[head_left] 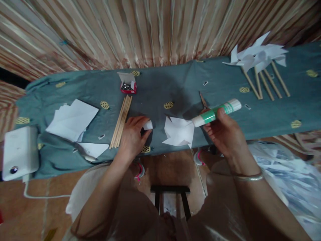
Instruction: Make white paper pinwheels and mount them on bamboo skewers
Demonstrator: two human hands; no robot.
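My right hand is closed round a green and white glue stick, its tip low over the right edge of a white paper square with slit corners. Whether the tip touches the paper I cannot tell. In my left hand, a small white cap is pinched between thumb and fingers. Beside that hand lies a bundle of thin wooden sticks. Scissors rest on the cloth behind the glue stick, partly hidden by my right hand.
Finished paper pinwheels on sticks lie at the back right. An open red box of metal pins stands behind the sticks. Stacked white paper and a white device with a cable are at left. A green cloth covers the table.
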